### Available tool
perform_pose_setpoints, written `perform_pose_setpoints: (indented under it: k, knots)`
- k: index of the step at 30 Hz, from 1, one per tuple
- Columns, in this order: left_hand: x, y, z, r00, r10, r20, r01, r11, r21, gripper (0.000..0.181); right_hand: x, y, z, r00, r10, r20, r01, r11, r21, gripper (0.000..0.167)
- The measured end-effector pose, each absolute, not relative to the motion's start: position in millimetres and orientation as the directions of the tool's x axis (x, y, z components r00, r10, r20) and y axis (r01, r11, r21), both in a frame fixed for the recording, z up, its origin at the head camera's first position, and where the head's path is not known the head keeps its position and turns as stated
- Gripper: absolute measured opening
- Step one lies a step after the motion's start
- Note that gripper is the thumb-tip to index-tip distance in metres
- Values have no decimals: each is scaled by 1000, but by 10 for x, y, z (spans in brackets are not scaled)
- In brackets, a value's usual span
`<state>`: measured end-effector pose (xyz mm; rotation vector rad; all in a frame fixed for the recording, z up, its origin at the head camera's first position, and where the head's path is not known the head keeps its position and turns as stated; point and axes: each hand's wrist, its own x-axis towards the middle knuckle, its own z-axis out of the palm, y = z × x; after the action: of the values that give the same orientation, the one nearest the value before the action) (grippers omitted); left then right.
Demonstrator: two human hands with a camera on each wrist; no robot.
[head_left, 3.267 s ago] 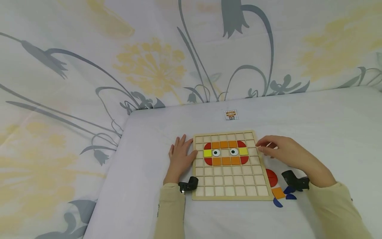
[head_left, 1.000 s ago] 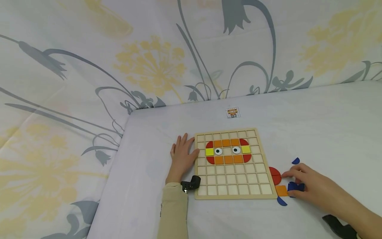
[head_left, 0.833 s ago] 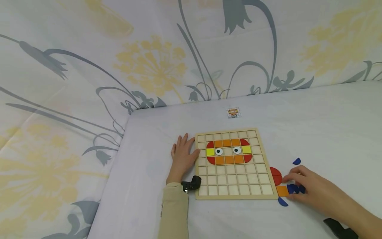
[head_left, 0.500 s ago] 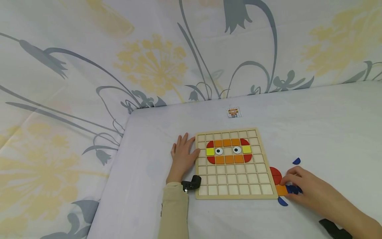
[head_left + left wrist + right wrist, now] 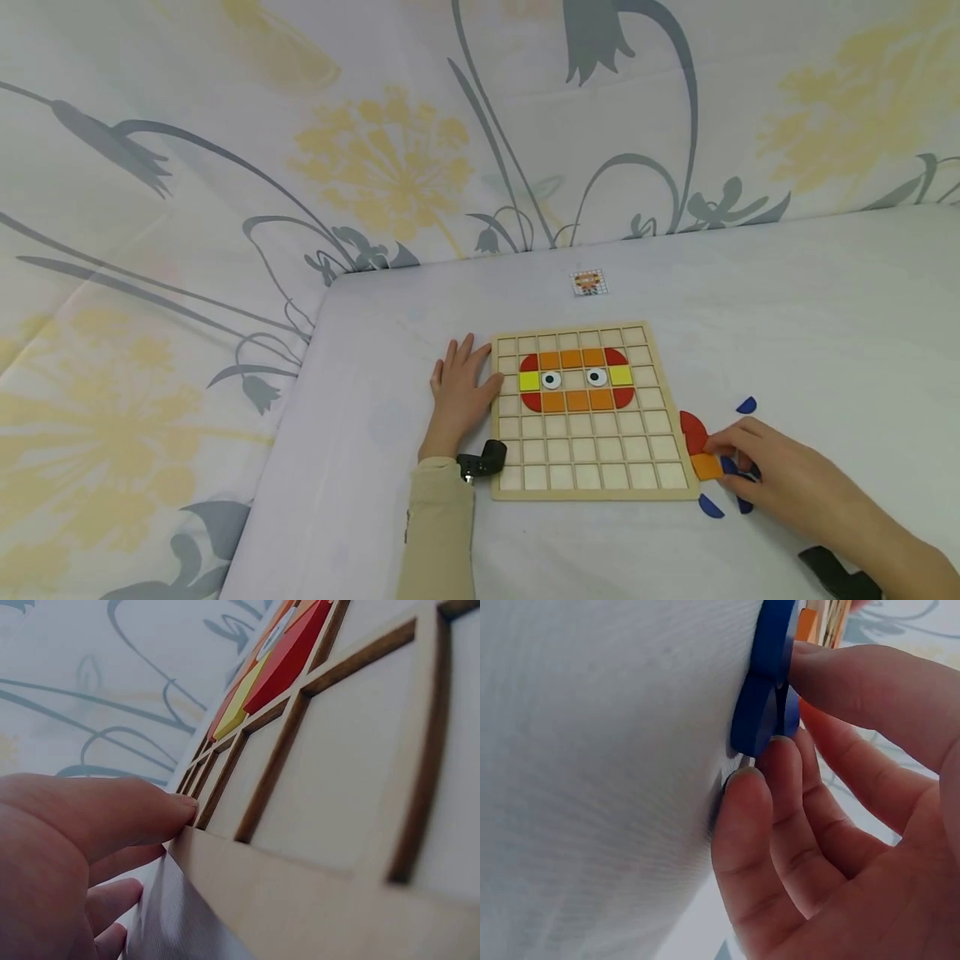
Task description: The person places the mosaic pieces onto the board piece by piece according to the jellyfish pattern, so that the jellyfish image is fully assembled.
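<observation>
My left hand (image 5: 459,400) rests at the left edge of a wooden grid board (image 5: 585,497), the thumb on its rim in the left wrist view. The board holds red corner pieces, orange and yellow squares, and two eye discs (image 5: 551,380). Right of the board, my right hand (image 5: 780,467) pinches an orange square (image 5: 706,467) between thumb and index finger. Two red quarter-like pieces (image 5: 693,431) lie just above that square. Blue rounded pieces (image 5: 756,712) sit beneath the fingers, partly hidden; the other fingertips are close to them in the right wrist view.
A small printed picture card (image 5: 588,282) lies behind the board. One blue half-round piece (image 5: 746,405) lies beyond my right hand, another (image 5: 711,506) by the board's near right corner. A floral-patterned cloth (image 5: 390,158) rises at the back and left of the white surface.
My right hand has come from the board's upper right edge down to the loose pieces. The orange square has shifted slightly away from me and blue pieces have been pushed about. The left hand stays put.
</observation>
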<state>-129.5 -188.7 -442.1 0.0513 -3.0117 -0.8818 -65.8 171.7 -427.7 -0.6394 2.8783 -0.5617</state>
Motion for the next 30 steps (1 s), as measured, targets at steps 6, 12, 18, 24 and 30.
perform_pose_setpoints:
  k: [6,12,18,24,30]
  knots:
    - [-1289,-1894,-4438,-1000,-31,-3,-27,842,539,48,-660,1681,-4278,-901,-421,-100,-360,858,-366,33]
    - [-1288,-1889,-4450,-999,-38,-6,-35,844,536,49,-682,1642,-4276,-897,-421,-133,-342,853,-394,29]
    - [-1277,-1878,-4443,-999,-32,4,-25,840,542,48,-685,1656,-4268,-898,-422,-123,-343,849,-403,33]
    - [-1284,-1873,-4410,-999,-34,-2,-29,840,542,48,-701,1640,-4240,-905,-409,-119,-322,840,-437,37]
    - [-1289,-1871,-4393,-1000,-29,-5,-27,845,533,49,-726,1645,-4202,-902,-406,-145,-292,822,-489,30]
